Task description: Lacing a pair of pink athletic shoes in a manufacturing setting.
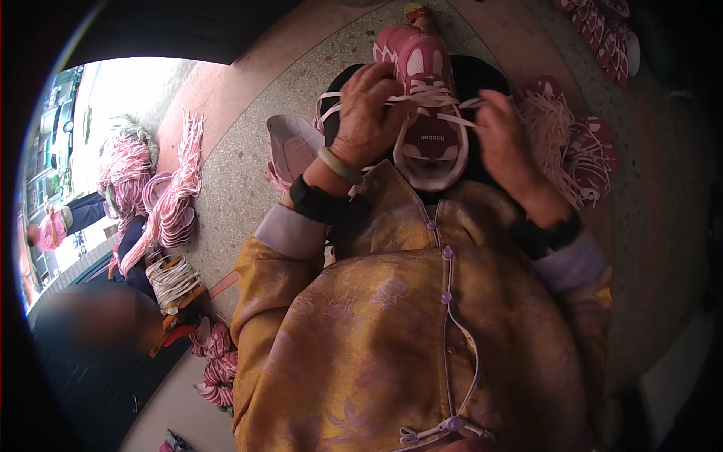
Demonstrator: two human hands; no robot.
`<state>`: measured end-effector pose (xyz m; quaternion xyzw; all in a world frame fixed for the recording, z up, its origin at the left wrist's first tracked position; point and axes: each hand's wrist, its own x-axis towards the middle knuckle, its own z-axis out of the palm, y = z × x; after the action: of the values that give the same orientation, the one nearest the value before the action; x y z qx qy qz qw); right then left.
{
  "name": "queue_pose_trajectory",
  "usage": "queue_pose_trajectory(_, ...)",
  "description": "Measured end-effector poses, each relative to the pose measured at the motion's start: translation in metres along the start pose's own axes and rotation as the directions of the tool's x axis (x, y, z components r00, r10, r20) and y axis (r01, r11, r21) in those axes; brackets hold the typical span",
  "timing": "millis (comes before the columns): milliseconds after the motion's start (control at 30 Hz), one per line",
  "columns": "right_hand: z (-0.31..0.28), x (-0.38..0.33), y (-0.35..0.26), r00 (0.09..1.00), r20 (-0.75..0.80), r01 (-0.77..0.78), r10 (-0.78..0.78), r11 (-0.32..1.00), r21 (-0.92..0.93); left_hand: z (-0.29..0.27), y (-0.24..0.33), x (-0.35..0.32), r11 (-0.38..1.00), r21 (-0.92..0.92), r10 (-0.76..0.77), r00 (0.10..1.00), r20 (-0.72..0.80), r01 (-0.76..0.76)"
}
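Observation:
A pink sneaker (426,62) with white mesh patches rests on my lap, its toe away from me and its opening facing me. Pale laces (431,96) cross over its tongue, with long free ends spreading to both sides. My left hand (369,109) is bent over the left eyelet side, its fingers closed on a lace; the fingertips are partly hidden. On the other side, my right hand (508,143) pinches a lace end drawn out rightward from the shoe. Another pink shoe (388,41) shows just behind the toe, partly covered.
Beside my left leg stands a pale-lined shoe (292,143). Bundles of pink laces (177,184) and stacked shoes (215,361) lie farther left, near a seated person (83,377). Laced pink shoes (591,154) sit at right, with more pink shoes (608,41) at far right.

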<state>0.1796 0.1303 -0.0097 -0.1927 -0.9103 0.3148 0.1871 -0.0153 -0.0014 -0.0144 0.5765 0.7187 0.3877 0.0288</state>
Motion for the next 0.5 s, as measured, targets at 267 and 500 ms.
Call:
queue_pose_trajectory(267,-0.100,-0.148,0.180,0.945,-0.110,-0.317,0.307,0.788,-0.528,-0.006,-0.018,-0.002,0.968,0.248,-0.046,0.995,0.088,0.022)
queue_pose_trajectory(500,-0.055,-0.105,0.117,0.945,0.023,-0.306,0.326,0.907,-0.290,0.011,-0.028,-0.003,0.892,0.438,0.003,0.969,0.247,-0.115)
